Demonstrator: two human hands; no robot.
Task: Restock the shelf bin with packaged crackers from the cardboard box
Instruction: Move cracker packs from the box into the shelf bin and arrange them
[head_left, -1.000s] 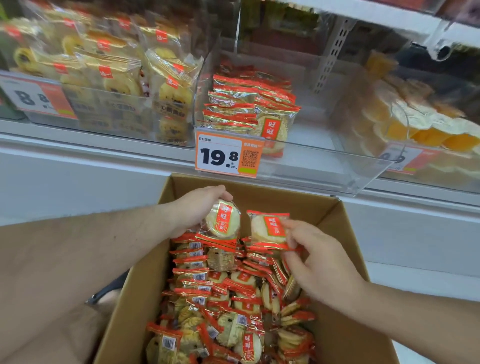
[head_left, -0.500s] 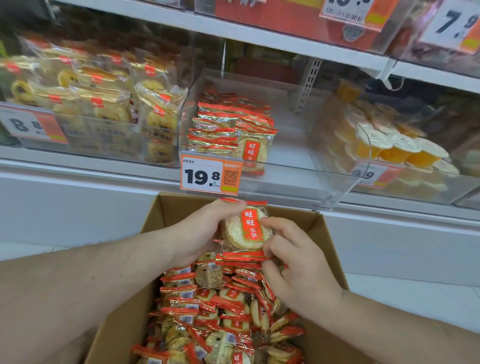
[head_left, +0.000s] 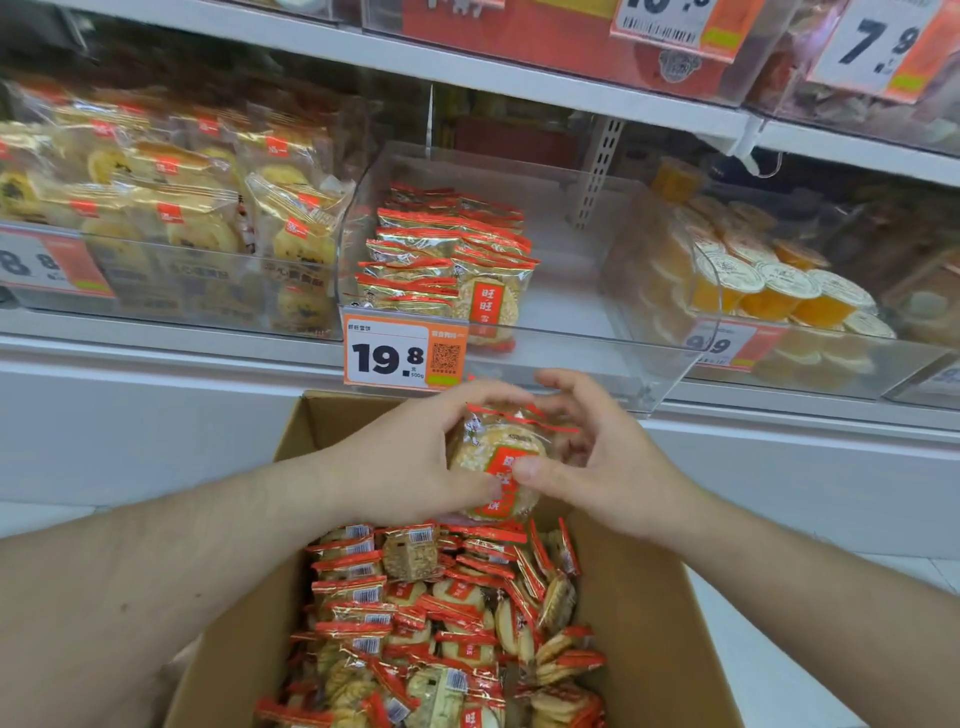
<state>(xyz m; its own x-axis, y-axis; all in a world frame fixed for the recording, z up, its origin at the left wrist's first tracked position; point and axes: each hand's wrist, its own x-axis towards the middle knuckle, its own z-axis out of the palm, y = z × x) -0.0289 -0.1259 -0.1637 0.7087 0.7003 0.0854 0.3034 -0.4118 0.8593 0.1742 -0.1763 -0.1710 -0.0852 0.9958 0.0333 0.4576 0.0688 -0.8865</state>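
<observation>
Gripping cracker packets with left hand, right hand, above cardboard box

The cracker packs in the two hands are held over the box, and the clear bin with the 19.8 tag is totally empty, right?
Not quite. The head view shows the clear bin behind the 19.8 tag already holds a stack of crackers on its left side. The rest is right: the left hand and right hand hold cracker packs over the box.

Left hand and right hand raised together, fingers curled, thumbs touching; forearms converging.
</observation>
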